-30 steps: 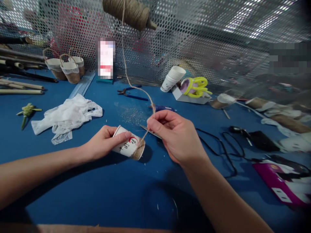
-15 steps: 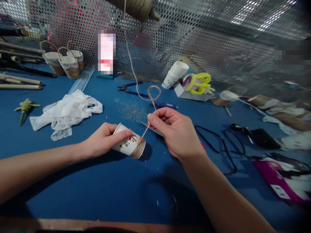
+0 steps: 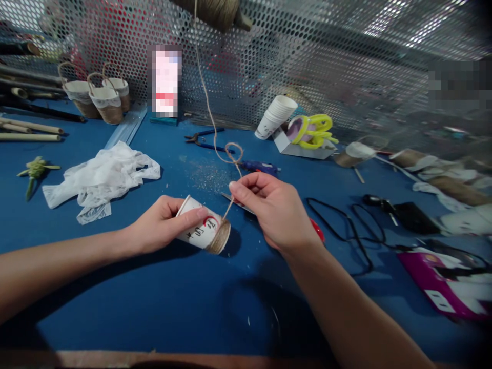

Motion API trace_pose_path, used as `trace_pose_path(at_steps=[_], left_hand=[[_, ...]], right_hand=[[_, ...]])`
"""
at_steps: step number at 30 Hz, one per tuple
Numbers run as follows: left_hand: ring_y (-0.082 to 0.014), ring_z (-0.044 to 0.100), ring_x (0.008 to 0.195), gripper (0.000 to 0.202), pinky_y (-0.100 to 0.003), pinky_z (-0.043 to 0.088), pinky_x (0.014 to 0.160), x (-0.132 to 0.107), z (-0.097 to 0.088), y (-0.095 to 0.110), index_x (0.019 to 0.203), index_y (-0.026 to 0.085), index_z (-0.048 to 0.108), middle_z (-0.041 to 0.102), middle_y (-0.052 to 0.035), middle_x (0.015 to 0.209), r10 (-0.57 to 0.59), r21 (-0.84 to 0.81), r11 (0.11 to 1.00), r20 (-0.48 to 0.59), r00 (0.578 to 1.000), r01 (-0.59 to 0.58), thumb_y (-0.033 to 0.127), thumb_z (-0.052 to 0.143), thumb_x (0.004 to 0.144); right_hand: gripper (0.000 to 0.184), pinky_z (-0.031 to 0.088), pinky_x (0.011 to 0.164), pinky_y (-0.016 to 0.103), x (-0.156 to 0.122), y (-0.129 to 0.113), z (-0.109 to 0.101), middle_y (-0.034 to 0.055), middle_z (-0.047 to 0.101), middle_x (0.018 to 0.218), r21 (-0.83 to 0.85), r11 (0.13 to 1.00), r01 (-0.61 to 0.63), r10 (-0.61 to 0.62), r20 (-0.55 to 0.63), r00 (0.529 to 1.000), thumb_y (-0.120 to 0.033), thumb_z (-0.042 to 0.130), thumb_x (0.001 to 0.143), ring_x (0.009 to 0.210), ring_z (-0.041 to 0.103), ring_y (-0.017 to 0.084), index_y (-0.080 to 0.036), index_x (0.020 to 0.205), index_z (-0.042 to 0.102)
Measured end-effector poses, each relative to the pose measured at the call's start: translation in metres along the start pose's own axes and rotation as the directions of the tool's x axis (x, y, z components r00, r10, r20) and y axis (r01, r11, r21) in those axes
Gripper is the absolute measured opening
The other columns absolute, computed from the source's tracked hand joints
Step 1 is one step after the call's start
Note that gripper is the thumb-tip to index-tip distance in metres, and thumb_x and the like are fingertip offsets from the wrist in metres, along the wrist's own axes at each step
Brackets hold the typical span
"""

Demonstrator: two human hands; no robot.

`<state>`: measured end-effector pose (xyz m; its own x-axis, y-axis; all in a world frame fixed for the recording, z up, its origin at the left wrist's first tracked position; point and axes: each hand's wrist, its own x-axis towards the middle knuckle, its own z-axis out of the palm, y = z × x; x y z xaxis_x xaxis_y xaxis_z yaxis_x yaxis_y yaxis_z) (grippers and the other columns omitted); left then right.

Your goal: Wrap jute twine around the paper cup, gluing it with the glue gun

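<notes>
My left hand [image 3: 161, 225] is closed round a white paper cup [image 3: 200, 230] lying on its side on the blue table [image 3: 154, 307]. The cup's bottom end is wrapped with brown twine. My right hand [image 3: 272, 207] pinches the twine [image 3: 227, 209] just above the cup. Beyond my fingers the twine [image 3: 232, 152] makes a small slack loop and then climbs to a spool [image 3: 219, 10] hanging at the top of the mesh wall. Under my right hand lie scissors [image 3: 238, 203] with a red handle.
Crumpled white lace [image 3: 100, 177] lies at the left. Small finished baskets [image 3: 96, 97], bamboo sticks [image 3: 31, 130], pliers [image 3: 202, 141], a stack of paper cups [image 3: 274, 117], a yellow-handled tool [image 3: 313, 130], black cables [image 3: 346, 230] and a purple box [image 3: 449, 287] surround the work area.
The taut twine above my right hand has gone slack and formed a loop. My right hand shifted slightly down toward the cup; the left hand turned the cup a little.
</notes>
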<state>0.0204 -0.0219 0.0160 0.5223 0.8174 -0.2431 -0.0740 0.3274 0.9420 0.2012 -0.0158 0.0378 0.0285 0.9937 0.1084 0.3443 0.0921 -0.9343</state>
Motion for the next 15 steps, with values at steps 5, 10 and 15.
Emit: trace_pose_path(at_steps=[5, 10, 15], left_hand=[[-0.0076, 0.055, 0.050, 0.014, -0.015, 0.041, 0.050, -0.0010, -0.0004, -0.0019, 0.068, 0.014, 0.071, 0.067, 0.0001, 0.059, 0.020, -0.011, 1.000, -0.003, 1.000, -0.020, 0.025, 0.064, 0.073], [-0.0065, 0.053, 0.049, 0.014, -0.014, 0.041, 0.049, -0.0024, -0.0007, -0.0020, 0.066, 0.015, 0.071, 0.066, 0.0010, 0.057, 0.067, -0.016, 0.998, 0.017, 0.998, -0.066, 0.024, 0.063, 0.074], [-0.0062, 0.052, 0.050, 0.015, -0.013, 0.041, 0.049, -0.0067, -0.0010, -0.0029, 0.067, 0.014, 0.070, 0.065, 0.0009, 0.058, 0.126, 0.039, 0.991, 0.037, 0.991, -0.127, 0.021, 0.061, 0.076]], right_hand=[[0.020, 0.040, 0.052, 0.023, 0.0010, 0.0014, 0.0012, -0.0021, 0.056, 0.059, 0.000, 1.000, -0.014, 0.014, 0.032, 0.999, -0.033, 0.066, 0.069, 0.053, 0.047, 0.008, -0.016, 0.067, 0.057], [0.020, 0.041, 0.055, 0.024, 0.0005, 0.0027, 0.0025, -0.0017, 0.057, 0.060, -0.007, 0.999, -0.053, 0.053, 0.065, 0.996, -0.034, 0.064, 0.070, 0.054, 0.049, 0.008, -0.016, 0.066, 0.056], [0.021, 0.040, 0.055, 0.025, -0.0003, 0.0051, 0.0042, -0.0018, 0.056, 0.060, -0.017, 0.997, -0.075, 0.077, 0.105, 0.991, -0.036, 0.063, 0.070, 0.056, 0.049, 0.010, -0.016, 0.067, 0.056]])
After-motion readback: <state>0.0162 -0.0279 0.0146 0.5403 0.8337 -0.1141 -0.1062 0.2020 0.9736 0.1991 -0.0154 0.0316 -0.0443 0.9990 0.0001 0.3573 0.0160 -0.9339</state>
